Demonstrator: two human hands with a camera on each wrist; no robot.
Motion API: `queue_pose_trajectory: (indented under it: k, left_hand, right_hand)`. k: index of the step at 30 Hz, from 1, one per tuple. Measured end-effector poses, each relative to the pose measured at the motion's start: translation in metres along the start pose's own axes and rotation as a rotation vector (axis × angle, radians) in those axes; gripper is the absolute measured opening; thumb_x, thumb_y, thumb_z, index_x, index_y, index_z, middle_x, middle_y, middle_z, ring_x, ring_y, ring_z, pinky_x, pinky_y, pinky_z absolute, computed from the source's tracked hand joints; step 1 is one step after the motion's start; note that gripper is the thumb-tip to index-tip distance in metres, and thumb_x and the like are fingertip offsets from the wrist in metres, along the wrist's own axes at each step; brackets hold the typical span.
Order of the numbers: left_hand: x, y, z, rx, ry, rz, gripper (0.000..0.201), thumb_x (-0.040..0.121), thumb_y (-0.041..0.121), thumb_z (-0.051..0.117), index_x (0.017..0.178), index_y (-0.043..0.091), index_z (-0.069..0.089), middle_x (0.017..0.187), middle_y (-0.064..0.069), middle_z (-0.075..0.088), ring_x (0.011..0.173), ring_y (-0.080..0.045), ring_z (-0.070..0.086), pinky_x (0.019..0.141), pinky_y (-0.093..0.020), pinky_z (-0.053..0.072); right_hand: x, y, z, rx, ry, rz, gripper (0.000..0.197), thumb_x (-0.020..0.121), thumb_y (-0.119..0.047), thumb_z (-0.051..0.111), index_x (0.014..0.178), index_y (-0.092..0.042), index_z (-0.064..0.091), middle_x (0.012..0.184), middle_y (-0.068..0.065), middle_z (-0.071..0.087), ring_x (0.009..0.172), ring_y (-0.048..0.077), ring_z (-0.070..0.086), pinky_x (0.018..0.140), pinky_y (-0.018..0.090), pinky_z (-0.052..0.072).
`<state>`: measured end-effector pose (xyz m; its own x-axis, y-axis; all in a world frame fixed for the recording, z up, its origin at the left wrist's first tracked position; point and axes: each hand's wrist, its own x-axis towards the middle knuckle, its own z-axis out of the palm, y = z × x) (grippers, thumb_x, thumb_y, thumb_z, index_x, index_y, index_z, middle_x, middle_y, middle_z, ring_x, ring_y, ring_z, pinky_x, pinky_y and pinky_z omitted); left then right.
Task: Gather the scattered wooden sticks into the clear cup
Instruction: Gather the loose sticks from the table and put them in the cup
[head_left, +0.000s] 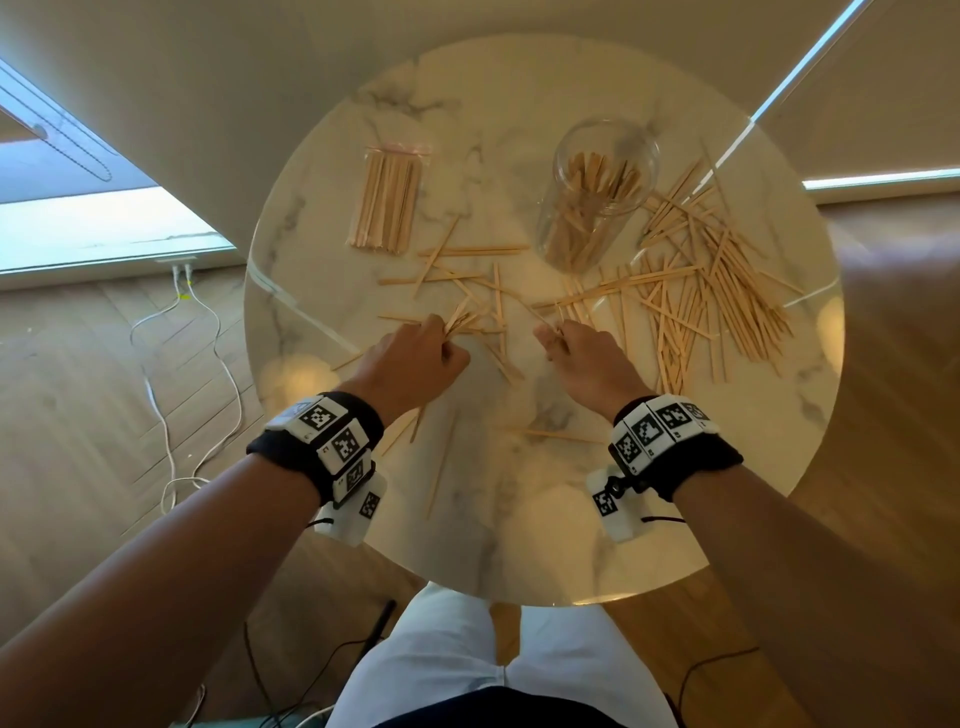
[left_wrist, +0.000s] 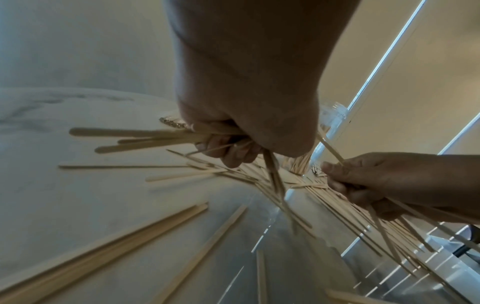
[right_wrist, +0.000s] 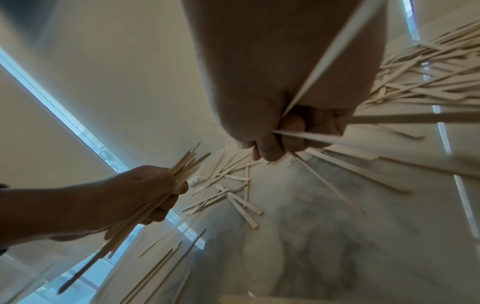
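A clear cup (head_left: 597, 192) stands at the back right of the round marble table (head_left: 519, 545), partly filled with wooden sticks. Thin wooden sticks lie scattered across the middle (head_left: 467, 280), with a thick pile (head_left: 717, 280) to the right of the cup. My left hand (head_left: 415, 358) grips a bundle of sticks (left_wrist: 145, 137) just above the table. My right hand (head_left: 582, 358) holds a few sticks (right_wrist: 311, 135) in its curled fingers. In the right wrist view the left hand (right_wrist: 135, 195) shows its bundle fanning out both ends.
A neat pack of sticks in a clear bag (head_left: 387, 200) lies at the back left. Loose sticks (head_left: 441, 467) lie near the front under my wrists. White cables (head_left: 176, 389) run over the wooden floor to the left. My lap is below the table's near edge.
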<state>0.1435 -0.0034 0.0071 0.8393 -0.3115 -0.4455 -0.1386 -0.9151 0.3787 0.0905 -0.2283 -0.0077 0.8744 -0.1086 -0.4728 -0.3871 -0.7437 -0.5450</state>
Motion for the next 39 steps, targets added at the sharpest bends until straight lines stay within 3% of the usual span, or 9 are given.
queue_pose_trajectory:
  k: [7,13,16,20,22,27,30,33,39]
  left_hand:
    - [0.003,0.013,-0.004,-0.158,-0.028,0.016,0.017,0.094,0.023,0.046,0.081,0.013,0.041,0.075,-0.005,0.054,0.061,-0.022,0.046,0.056,-0.032,0.035]
    - [0.006,0.018,-0.005,-0.213,-0.049,0.013,0.018,0.094,0.024,0.047,0.079,0.019,0.038,0.082,-0.007,0.057,0.065,-0.022,0.053,0.053,-0.033,0.039]
    - [0.004,0.021,-0.006,-0.266,-0.060,0.020,0.015,0.095,0.023,0.048,0.086,0.014,0.041,0.084,-0.015,0.064,0.070,-0.031,0.064,0.059,-0.044,0.054]
    - [0.002,0.022,-0.005,-0.258,-0.032,0.035,0.015,0.099,0.025,0.046,0.097,0.011,0.041,0.074,-0.012,0.060,0.057,-0.026,0.054,0.050,-0.030,0.040]
    - [0.001,0.020,-0.005,-0.268,-0.023,0.051,0.015,0.101,0.025,0.045,0.100,0.010,0.040,0.073,-0.011,0.060,0.055,-0.025,0.053,0.049,-0.030,0.039]
    - [-0.003,0.020,-0.003,-0.283,-0.036,0.093,0.015,0.106,0.032,0.040,0.104,0.017,0.039,0.072,-0.007,0.060,0.055,-0.022,0.056,0.048,-0.029,0.041]
    - [-0.002,0.016,0.001,-0.181,-0.029,0.147,0.032,0.107,0.045,0.041,0.104,0.014,0.043,0.073,-0.003,0.057,0.058,-0.018,0.053,0.050,-0.028,0.037]
    - [-0.002,0.011,0.004,-0.137,-0.033,0.187,0.040,0.105,0.050,0.041,0.101,0.011,0.046,0.074,-0.003,0.058,0.059,-0.015,0.053,0.049,-0.025,0.034]
    - [-0.005,0.000,0.013,-0.177,-0.039,0.194,0.034,0.106,0.048,0.041,0.091,0.016,0.041,0.072,0.004,0.051,0.065,-0.022,0.053,0.062,-0.036,0.038]
  right_hand:
    - [-0.002,-0.014,-0.012,0.106,-0.010,-0.019,0.052,0.108,-0.053,0.030,0.092,-0.011,0.058,0.082,-0.006,0.058,0.078,0.016,0.056,0.074,0.032,0.037]
    - [-0.001,-0.015,-0.011,0.169,0.058,-0.012,0.052,0.107,-0.056,0.026,0.085,-0.018,0.052,0.080,0.000,0.062,0.079,0.025,0.059,0.091,0.054,0.046]
    - [-0.001,-0.018,-0.012,0.297,0.152,0.000,0.052,0.108,-0.054,0.030,0.097,-0.011,0.056,0.079,0.007,0.067,0.074,0.023,0.066,0.076,0.042,0.052]
    - [0.004,-0.016,-0.013,0.457,0.258,0.028,0.040,0.105,-0.060,0.033,0.088,-0.028,0.052,0.069,-0.004,0.056,0.060,0.018,0.058,0.064,0.042,0.054]
    - [0.007,-0.014,-0.017,0.493,0.242,0.049,0.039,0.103,-0.061,0.036,0.078,-0.033,0.046,0.066,-0.009,0.049,0.057,0.013,0.049,0.061,0.039,0.047]
    - [0.004,-0.019,-0.030,0.757,0.167,0.100,0.037,0.106,-0.046,0.045,0.078,-0.024,0.040,0.059,-0.006,0.035,0.043,0.007,0.029,0.043,0.025,0.027]
    - [0.000,-0.013,-0.036,0.410,0.169,0.062,0.033,0.103,-0.045,0.049,0.080,-0.021,0.051,0.068,-0.007,0.055,0.054,0.009,0.049,0.050,0.027,0.038]
    - [-0.010,0.005,-0.035,-0.006,0.000,0.101,0.024,0.094,-0.037,0.057,0.092,-0.013,0.059,0.089,0.003,0.063,0.076,0.018,0.060,0.064,0.031,0.049]
    - [-0.040,0.025,-0.014,-0.254,-0.101,0.201,0.027,0.089,-0.039,0.066,0.092,-0.014,0.056,0.093,0.010,0.060,0.085,0.032,0.062,0.078,0.043,0.057]
